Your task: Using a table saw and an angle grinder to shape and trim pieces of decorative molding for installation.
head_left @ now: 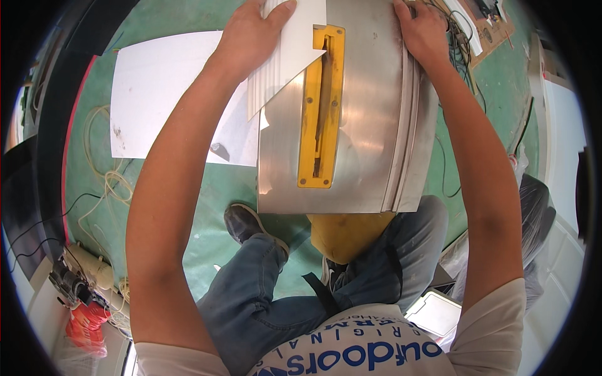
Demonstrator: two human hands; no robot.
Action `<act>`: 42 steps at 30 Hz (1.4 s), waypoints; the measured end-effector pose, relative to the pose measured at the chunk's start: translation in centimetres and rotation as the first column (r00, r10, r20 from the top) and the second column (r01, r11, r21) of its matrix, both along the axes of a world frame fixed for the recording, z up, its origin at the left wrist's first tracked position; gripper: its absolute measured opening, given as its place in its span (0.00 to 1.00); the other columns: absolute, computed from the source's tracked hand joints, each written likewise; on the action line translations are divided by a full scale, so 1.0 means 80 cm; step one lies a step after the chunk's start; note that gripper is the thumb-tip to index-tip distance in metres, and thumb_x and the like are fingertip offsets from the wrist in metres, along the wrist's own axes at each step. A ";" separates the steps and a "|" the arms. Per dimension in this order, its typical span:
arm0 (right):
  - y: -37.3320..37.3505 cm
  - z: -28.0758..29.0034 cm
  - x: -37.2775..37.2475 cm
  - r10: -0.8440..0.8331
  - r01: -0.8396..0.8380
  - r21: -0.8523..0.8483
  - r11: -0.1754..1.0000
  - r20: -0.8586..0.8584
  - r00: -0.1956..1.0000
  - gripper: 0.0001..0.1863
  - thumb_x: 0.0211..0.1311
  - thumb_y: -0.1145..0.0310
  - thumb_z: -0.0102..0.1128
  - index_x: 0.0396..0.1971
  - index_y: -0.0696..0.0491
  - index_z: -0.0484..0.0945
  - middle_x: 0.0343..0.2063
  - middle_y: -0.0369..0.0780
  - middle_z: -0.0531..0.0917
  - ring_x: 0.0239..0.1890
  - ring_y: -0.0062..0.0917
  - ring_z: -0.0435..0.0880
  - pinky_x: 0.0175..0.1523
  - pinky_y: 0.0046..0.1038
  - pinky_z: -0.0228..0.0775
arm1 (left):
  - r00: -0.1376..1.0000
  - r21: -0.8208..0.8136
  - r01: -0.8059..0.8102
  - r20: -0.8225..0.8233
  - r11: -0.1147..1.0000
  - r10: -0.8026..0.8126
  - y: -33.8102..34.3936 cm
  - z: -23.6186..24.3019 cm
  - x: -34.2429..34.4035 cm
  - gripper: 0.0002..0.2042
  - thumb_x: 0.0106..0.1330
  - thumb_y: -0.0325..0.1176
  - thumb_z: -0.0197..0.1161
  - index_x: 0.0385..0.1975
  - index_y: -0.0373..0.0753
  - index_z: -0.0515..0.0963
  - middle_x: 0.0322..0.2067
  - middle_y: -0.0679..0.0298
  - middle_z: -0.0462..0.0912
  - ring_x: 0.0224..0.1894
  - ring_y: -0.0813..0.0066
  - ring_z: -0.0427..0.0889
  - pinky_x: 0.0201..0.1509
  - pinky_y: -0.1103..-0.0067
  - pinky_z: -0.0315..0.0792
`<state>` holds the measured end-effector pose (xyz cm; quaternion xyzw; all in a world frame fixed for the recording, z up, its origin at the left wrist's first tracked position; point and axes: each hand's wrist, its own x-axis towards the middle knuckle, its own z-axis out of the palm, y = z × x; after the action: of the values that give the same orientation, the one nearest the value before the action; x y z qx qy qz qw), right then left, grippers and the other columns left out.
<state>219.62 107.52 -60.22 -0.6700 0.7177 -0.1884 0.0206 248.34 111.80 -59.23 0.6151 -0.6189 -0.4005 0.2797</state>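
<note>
- Left hand (251, 36), 1: your thumb lies on the white trim (283, 70); other fingers run off the top, so grip cannot be told.
- Right hand (426, 32), 1: at the right edge of your metal table (370, 138); finger closure likewise unclear.
- White trim, 1: on the table, pointed tip over the yellow insert (335, 128).
- Advised: press it flat; keep fingertips clear of the slot (321, 119).
</note>
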 end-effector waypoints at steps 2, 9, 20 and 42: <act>0.001 -0.001 0.000 -0.014 0.014 0.024 1.000 -0.003 1.000 0.27 0.70 0.53 0.54 0.50 0.65 0.80 0.53 0.60 0.79 0.59 0.54 0.75 0.66 0.47 0.64 | 1.000 -0.035 0.009 -0.010 0.999 -0.010 0.003 0.001 -0.001 0.26 0.80 0.45 0.52 0.74 0.44 0.64 0.62 0.42 0.77 0.64 0.47 0.78 0.69 0.66 0.69; 0.002 0.003 0.000 -0.039 0.039 0.040 0.998 0.002 0.999 0.28 0.71 0.52 0.53 0.53 0.64 0.79 0.56 0.60 0.78 0.60 0.54 0.75 0.67 0.46 0.64 | 1.000 0.031 -0.007 0.020 1.000 0.007 0.002 -0.003 -0.001 0.26 0.80 0.46 0.52 0.74 0.44 0.63 0.62 0.42 0.77 0.65 0.47 0.76 0.70 0.66 0.69; 0.003 0.003 0.001 -0.059 0.058 0.038 0.998 0.019 0.998 0.27 0.70 0.52 0.54 0.50 0.64 0.80 0.54 0.60 0.80 0.58 0.53 0.77 0.65 0.46 0.66 | 0.988 0.032 -0.033 0.152 0.999 0.028 0.005 -0.003 -0.005 0.29 0.80 0.47 0.50 0.74 0.39 0.62 0.69 0.43 0.70 0.72 0.47 0.67 0.77 0.65 0.60; 0.004 0.004 0.003 -0.053 0.052 0.037 0.998 0.030 0.998 0.27 0.70 0.52 0.54 0.51 0.64 0.81 0.54 0.59 0.81 0.59 0.52 0.78 0.65 0.45 0.67 | 0.991 0.098 -0.029 0.133 0.995 0.016 0.018 0.000 -0.002 0.30 0.80 0.47 0.50 0.74 0.36 0.61 0.69 0.42 0.69 0.73 0.46 0.66 0.78 0.64 0.59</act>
<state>219.85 107.85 -59.89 -0.6474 0.7380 -0.1864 0.0388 248.18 113.24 -59.21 0.6606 -0.6082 -0.3861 0.2114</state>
